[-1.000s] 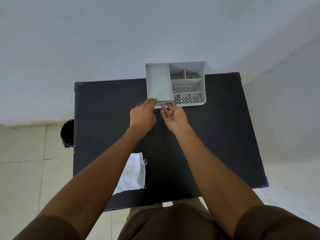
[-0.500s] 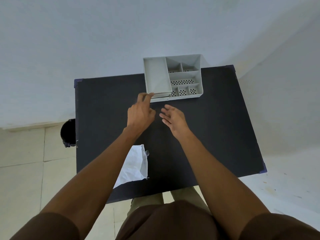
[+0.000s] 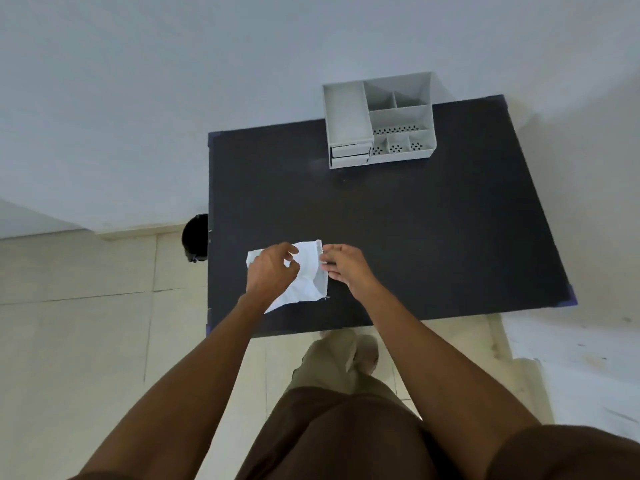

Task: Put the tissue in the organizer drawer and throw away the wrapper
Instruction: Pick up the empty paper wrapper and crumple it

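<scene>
Left of the worktop (image 3: 433,237) the bin (image 3: 195,237) waits as our hands leave the organizer (image 3: 379,119): left hand (image 3: 272,271) curls loosely over the wrapper (image 3: 308,271), right hand (image 3: 341,265) pinches its edge.

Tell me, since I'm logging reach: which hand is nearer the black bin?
Left. The left hand lies over the white wrapper, closer to the black bin; the right hand is beyond the wrapper's far edge.
</scene>
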